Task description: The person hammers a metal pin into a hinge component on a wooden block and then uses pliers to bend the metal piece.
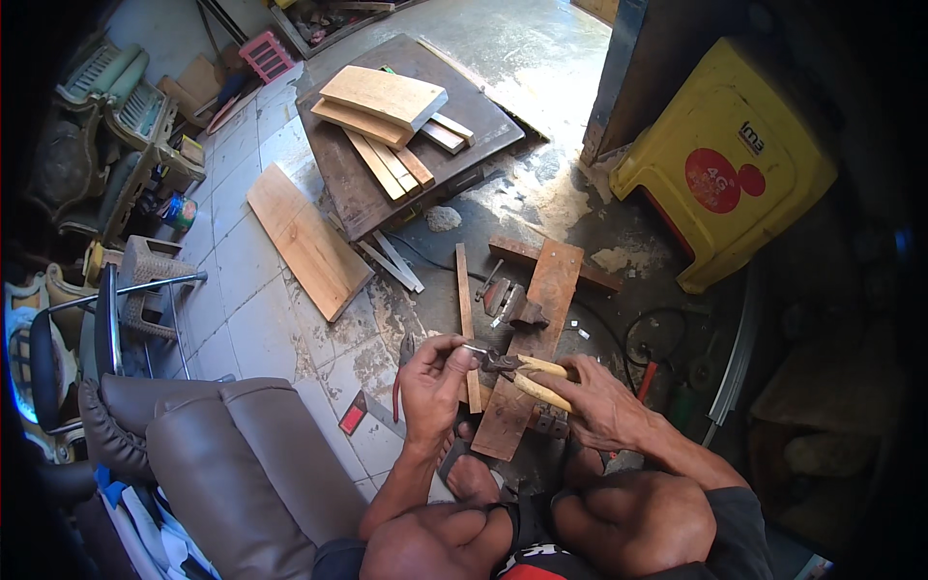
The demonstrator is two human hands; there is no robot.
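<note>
White tiles [227, 232] give way to worn bare concrete in this cluttered room, where a dark low table [488, 116] carries a stack of wooden boards [387, 92] and a yellow plastic stool [725, 145] stands tipped at the right. A brown padded seat [251, 464] fills the lower left. Between the person's bent knees and the low table lies a rusty-brown plank [556, 280], with a small vise [517, 307] at its left edge and a thin wooden strip [464, 300] to the left of that. Above the plank's near part, the right hand [604, 401] is wrapped around the handles of yellow-handled pliers [543, 380], their dark head pointing left. The left hand [433, 382] is narrowed to a pinch, holding a small shiny piece [474, 348] right by that head — whether the jaws bite it is too small to tell.
</note>
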